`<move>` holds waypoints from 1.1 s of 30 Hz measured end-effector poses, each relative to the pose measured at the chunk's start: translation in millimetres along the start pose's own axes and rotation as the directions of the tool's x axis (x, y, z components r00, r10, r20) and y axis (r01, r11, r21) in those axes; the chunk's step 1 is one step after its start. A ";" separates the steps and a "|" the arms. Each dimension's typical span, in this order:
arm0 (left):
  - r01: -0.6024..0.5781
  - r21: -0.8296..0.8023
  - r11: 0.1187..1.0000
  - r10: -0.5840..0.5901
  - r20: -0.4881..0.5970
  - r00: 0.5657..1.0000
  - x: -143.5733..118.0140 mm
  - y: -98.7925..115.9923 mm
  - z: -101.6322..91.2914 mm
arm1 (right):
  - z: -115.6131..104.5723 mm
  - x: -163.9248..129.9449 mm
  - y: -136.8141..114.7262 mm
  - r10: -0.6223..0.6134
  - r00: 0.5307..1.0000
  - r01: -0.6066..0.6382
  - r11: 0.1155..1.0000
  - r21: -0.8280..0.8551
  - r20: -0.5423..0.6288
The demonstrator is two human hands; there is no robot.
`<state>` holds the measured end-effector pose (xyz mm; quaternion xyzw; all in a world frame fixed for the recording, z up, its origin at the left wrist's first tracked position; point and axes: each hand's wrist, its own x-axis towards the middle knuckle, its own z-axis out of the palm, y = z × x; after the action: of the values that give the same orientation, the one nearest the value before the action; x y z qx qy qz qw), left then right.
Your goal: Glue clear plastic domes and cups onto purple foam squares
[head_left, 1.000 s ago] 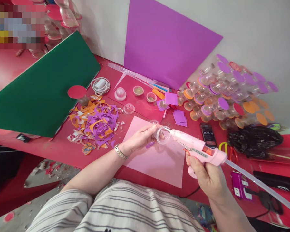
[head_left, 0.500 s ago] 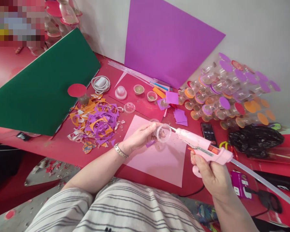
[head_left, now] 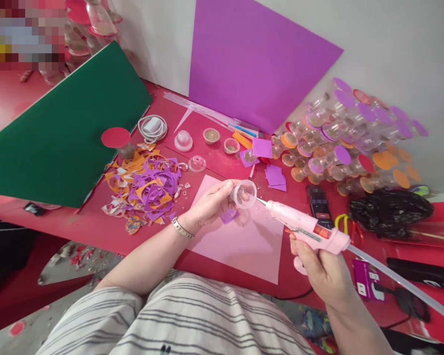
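While your right hand point(head_left: 320, 268) stays wrapped around the pink glue gun point(head_left: 307, 229) at lower right of the frame, its nozzle has pulled back from the cup's mouth and now sits just off the rim, so the glue pass looks paused or finished. Your left hand point(head_left: 210, 204) at centre pinches the clear plastic cup point(head_left: 243, 193), tilted toward the gun, above the pink sheet point(head_left: 244, 241). Farther up, paper scraps point(head_left: 144, 185) lie at left and stacked cups point(head_left: 348, 143) at upper right.
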<state>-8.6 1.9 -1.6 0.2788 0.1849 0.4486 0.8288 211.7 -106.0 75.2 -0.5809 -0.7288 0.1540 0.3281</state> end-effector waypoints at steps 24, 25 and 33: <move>-0.041 0.018 0.999 0.041 -0.040 0.998 -2.4 2.0 3.4 | 5.7 -15.8 1.1 -0.183 0.983 0.176 0.965 -0.194 -0.017; -0.041 0.013 0.999 0.042 -0.041 0.998 -2.3 2.2 3.8 | 6.2 -16.7 1.2 -0.189 0.982 0.181 0.964 -0.195 -0.023; -0.049 0.022 0.999 0.049 -0.046 0.998 -2.1 -0.6 3.1 | 13.7 -29.5 11.5 -0.286 0.952 0.248 0.929 -0.274 -0.108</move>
<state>-7.6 -1.0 0.5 0.2813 0.2017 0.4732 0.8101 214.5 -128.6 49.3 -0.5233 -0.7891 -0.0307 0.3203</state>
